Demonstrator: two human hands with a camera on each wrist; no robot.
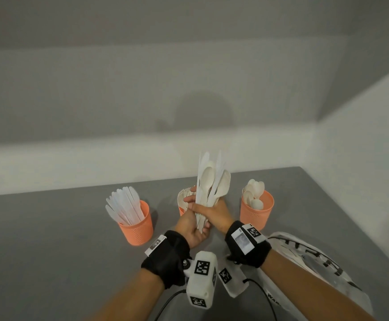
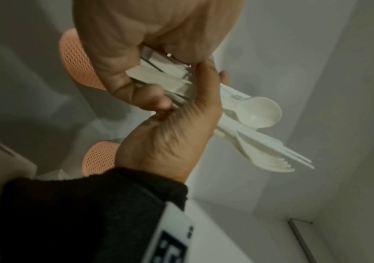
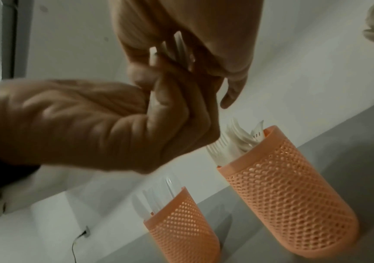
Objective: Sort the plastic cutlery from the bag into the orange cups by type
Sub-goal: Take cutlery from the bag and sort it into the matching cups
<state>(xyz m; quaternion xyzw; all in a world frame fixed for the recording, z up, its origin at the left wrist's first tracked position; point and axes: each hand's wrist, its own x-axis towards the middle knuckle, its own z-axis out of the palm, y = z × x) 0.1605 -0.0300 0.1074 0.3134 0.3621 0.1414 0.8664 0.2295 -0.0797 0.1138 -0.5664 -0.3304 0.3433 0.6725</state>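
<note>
Cutlery bundle (image 1: 208,188): white plastic spoons, forks and knives, held upright above the grey table (image 1: 50,239), in front of the middle cup.
Right hand (image 1: 214,214): fingers wrapped round the bundle's handles.
Left hand (image 1: 192,224): palm up under and beside the handle ends, fingers curled against them, touching the right hand.
Axis: long axis near vertical in the head view; bowls, tines and blades point up and away, handles down into the hands.
Knife cup (image 1: 136,222): orange, left, holds knives leaning left, well apart from the hands.
Fork cup (image 3: 287,188): orange, middle, directly behind the hands and mostly hidden by them in the head view.
Spoon cup (image 1: 256,208): orange, right, holds spoons, near the right wrist.
Bag (image 1: 309,269): white printed plastic, lying under the right forearm at the near right.
Edges: wall close behind the cups; bare table to the left of the knife cup.
</note>
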